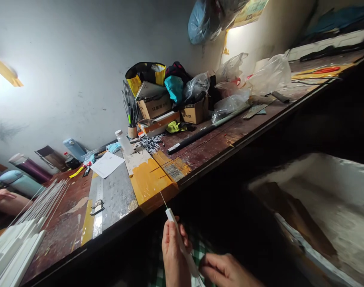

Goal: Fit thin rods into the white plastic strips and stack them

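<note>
Both hands (176,255) grip white rod (182,243) (below bench edge (158,207)).

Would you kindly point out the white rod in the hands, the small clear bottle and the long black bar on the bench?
white rod (173,220): head view, on its upper end.
small clear bottle (124,142): head view, its body.
long black bar (196,137): head view, mid-length.

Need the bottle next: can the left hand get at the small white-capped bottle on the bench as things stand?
Probably not freely: the left hand is closed around a white rod, and the bottle stands far back across the workbench.
</note>
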A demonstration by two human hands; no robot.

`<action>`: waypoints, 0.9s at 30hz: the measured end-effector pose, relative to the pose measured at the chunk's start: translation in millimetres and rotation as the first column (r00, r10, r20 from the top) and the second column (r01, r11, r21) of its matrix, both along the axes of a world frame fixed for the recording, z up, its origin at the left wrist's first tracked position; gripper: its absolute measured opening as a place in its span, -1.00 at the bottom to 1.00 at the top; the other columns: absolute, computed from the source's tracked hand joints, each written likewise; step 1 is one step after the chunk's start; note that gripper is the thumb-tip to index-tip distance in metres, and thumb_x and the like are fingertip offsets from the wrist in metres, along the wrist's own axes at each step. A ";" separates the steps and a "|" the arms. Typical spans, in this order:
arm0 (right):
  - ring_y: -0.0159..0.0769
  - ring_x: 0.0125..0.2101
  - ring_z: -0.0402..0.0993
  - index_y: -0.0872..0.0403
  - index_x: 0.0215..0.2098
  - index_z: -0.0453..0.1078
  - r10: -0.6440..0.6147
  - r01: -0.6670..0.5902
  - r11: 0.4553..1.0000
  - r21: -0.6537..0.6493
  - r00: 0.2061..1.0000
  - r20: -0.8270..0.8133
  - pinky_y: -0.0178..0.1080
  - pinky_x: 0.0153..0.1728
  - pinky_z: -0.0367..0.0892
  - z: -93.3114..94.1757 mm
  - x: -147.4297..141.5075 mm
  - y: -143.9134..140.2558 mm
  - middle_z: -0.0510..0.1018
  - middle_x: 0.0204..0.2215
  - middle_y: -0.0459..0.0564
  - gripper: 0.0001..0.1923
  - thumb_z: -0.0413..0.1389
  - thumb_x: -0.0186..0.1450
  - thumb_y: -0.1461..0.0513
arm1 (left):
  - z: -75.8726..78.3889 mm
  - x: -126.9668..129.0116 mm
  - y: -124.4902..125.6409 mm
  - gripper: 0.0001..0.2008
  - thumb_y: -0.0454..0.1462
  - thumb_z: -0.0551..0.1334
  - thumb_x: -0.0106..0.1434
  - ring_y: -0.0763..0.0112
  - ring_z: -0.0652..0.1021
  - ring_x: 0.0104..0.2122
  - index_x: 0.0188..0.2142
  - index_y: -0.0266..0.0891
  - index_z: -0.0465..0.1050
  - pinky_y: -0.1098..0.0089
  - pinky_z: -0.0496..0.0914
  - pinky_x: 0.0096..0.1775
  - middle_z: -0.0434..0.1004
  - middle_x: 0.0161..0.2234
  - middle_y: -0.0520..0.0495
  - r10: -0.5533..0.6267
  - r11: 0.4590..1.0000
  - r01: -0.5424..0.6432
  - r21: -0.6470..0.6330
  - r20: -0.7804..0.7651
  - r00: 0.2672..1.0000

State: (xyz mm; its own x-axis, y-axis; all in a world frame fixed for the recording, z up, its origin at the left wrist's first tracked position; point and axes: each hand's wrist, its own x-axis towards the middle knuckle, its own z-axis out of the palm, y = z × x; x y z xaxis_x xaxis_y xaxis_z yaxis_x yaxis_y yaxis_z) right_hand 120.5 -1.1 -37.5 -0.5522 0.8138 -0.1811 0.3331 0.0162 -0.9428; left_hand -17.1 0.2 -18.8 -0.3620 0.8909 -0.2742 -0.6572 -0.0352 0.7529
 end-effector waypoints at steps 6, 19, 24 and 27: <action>-0.22 -0.26 0.47 0.05 -0.19 0.46 -0.195 0.265 0.831 0.489 0.962 -0.189 -0.22 -0.18 0.34 43.8 9.4 86.9 0.53 -0.29 0.01 -0.75 -0.05 0.35 0.19 | -4.5 -20.1 -3.8 -0.53 -0.01 0.29 0.14 0.61 0.25 -0.64 -0.09 -0.30 0.39 0.56 0.13 -0.61 0.33 -0.56 0.07 -0.031 0.999 0.031 0.015 -0.030 0.999; -0.39 -0.42 0.39 0.12 -0.07 0.33 0.005 0.050 0.987 0.150 0.939 -0.344 -0.45 -0.60 0.20 87.6 -48.6 118.1 0.49 -0.24 0.01 -0.64 0.06 0.28 0.05 | -7.2 -26.0 4.8 -0.53 0.02 0.32 0.09 0.65 0.25 -0.64 -0.17 -0.31 0.47 0.60 0.10 -0.59 0.30 -0.58 0.08 -0.053 0.997 0.045 -0.056 -0.166 0.985; -0.44 -0.57 0.33 0.14 -0.32 0.45 0.091 -0.095 0.995 -0.012 0.976 -0.198 -0.43 -0.57 0.22 55.3 -28.0 74.5 0.47 -0.51 -0.12 -0.82 0.15 0.20 0.17 | -1.2 -37.0 4.3 -0.58 -0.03 0.30 0.14 0.53 0.40 -0.53 -0.07 -0.17 0.38 0.53 0.32 -0.47 0.42 -0.43 0.02 0.080 0.997 -0.079 0.017 -0.091 0.993; -0.38 -0.53 0.38 0.15 -0.39 0.47 0.174 -0.184 0.963 -0.194 0.982 -0.067 -0.42 -0.54 0.23 22.9 -19.6 35.1 0.44 -0.58 -0.14 -0.89 0.16 0.09 0.29 | 5.8 -35.8 4.7 -0.67 -0.06 0.25 0.20 0.55 0.40 -0.50 -0.10 -0.16 0.38 0.54 0.34 -0.45 0.41 -0.39 0.02 0.137 0.989 -0.132 0.068 -0.073 0.988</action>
